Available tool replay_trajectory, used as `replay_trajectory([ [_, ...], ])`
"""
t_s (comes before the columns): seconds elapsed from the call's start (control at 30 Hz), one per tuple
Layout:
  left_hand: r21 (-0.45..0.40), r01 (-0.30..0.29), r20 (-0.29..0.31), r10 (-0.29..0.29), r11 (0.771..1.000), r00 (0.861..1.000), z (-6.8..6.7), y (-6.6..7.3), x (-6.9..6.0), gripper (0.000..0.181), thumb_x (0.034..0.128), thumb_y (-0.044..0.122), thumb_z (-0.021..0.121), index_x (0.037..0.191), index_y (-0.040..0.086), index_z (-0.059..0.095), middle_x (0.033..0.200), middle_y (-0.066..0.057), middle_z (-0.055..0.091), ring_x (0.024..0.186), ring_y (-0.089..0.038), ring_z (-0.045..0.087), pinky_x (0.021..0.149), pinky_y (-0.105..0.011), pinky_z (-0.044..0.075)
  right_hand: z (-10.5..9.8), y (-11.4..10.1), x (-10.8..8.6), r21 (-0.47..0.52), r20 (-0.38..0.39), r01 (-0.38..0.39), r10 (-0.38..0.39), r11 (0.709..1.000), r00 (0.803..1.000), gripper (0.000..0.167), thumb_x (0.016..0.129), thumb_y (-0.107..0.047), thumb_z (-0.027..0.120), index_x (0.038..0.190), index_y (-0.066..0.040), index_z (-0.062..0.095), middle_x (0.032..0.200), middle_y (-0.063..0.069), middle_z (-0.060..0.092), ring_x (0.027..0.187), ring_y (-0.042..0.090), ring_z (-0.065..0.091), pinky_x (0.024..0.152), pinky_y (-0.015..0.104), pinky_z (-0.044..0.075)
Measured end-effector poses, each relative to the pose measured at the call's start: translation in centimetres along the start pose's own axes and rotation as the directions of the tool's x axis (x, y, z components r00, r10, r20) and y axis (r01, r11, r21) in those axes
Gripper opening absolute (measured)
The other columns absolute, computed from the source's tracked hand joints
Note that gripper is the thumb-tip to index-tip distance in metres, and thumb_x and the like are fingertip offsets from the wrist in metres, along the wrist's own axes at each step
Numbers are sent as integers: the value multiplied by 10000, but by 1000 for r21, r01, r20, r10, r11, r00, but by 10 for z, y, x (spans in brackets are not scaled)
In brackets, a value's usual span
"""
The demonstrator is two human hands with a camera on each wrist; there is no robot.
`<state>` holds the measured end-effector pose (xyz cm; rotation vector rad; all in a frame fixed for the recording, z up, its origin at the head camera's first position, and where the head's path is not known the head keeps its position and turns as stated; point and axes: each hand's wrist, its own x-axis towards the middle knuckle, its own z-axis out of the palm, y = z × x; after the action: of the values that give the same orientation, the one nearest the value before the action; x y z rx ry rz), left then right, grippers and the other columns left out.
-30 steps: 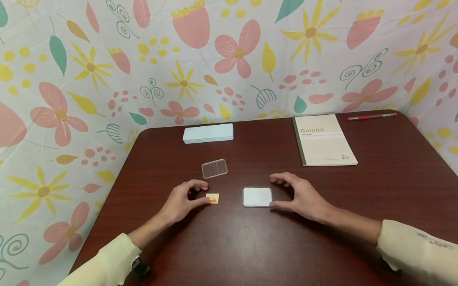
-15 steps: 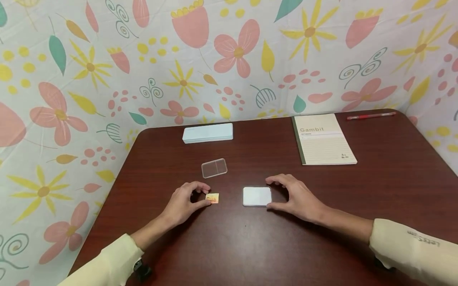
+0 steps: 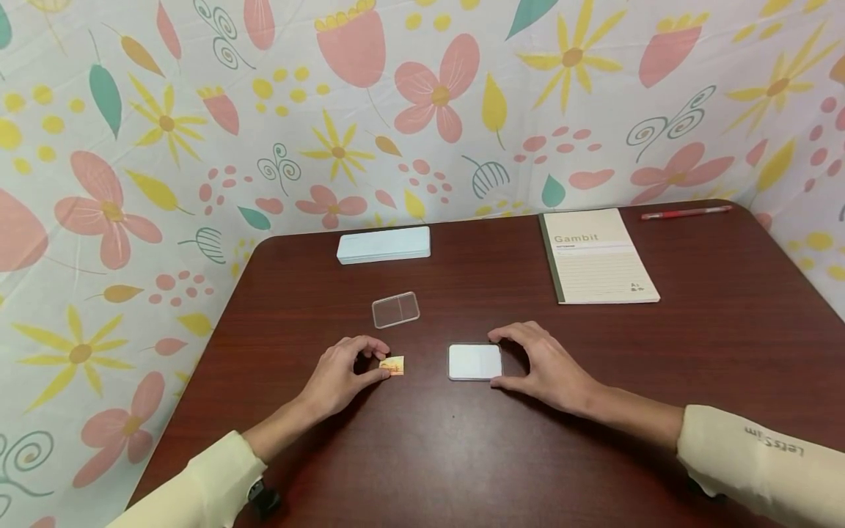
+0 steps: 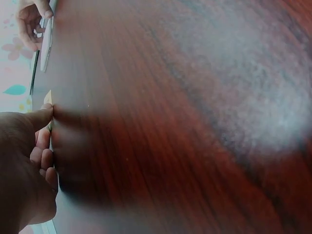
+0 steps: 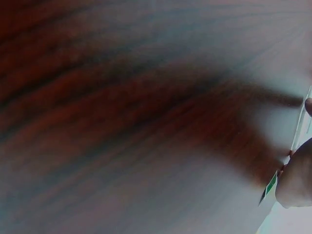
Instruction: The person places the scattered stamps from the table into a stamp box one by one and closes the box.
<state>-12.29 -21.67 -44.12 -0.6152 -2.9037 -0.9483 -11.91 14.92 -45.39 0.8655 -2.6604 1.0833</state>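
Observation:
My left hand [image 3: 335,372] is at the left end of a small yellow-orange printed card [image 3: 394,365], thumb and forefinger pinching its near and far edges. In the left wrist view the thumb tip touches the card [image 4: 48,96]. To its right, a shallow clear plastic case [image 3: 474,362] with a white filling lies flat on the table. My right hand [image 3: 553,367] holds the case by its right end, thumb at the near corner and fingers at the far corner. A rectangular clear plastic lid [image 3: 395,310] lies farther back, untouched.
Behind the lid, a pale blue pencil case [image 3: 383,245] stands along the back edge of the dark wood table [image 3: 455,469]. At the back right are a notebook [image 3: 599,257] and a red pen [image 3: 686,213]. A flowered cloth [image 3: 422,110] hangs behind the table.
My right hand has moved slightly left, its fingers closing in on the case's right corners. The left thumb and forefinger have come closer round the yellow card. Card, case and lid have stayed put.

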Motion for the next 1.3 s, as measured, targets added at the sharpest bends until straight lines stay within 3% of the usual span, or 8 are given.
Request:
replay_trajectory([
  [0.5, 32, -80, 26, 79, 996, 997, -2, 1, -2, 165, 901, 213, 883, 1046, 261, 821, 928, 163, 672, 891, -121, 597, 778, -323, 491, 1, 2, 0, -19, 1, 13, -13, 1000, 1000, 632, 746, -192, 995, 1274, -30, 689, 1239, 49, 711, 1167, 255, 612, 992, 499, 491],
  [0.77, 28, -105, -4, 105, 994, 994, -4, 0, -1, 180, 916, 206, 869, 1073, 271, 810, 1051, 154, 722, 989, -92, 673, 861, -387, 541, 1, 1, 1, -28, -8, 24, -25, 999, 1000, 631, 741, -189, 998, 1267, -30, 690, 1231, 49, 710, 1152, 251, 612, 979, 499, 495],
  [1.0, -14, -68, 7, 68, 998, 998, -8, -1, 2, 237, 908, 152, 872, 1094, 268, 781, 948, 177, 717, 781, -46, 640, 713, -286, 541, 2, 2, 1, -28, -1, 22, -22, 999, 1000, 632, 741, -194, 998, 1268, -29, 690, 1237, 49, 708, 1159, 250, 611, 985, 495, 497],
  [1.3, -78, -52, 13, 53, 996, 998, -9, -1, 4, 310, 872, 78, 889, 1104, 210, 730, 931, 115, 744, 793, -45, 678, 706, -271, 574, 2, 2, 1, -23, 3, 17, -17, 1000, 1000, 638, 738, -200, 1000, 1268, -27, 690, 1236, 53, 710, 1154, 246, 610, 984, 493, 494],
])
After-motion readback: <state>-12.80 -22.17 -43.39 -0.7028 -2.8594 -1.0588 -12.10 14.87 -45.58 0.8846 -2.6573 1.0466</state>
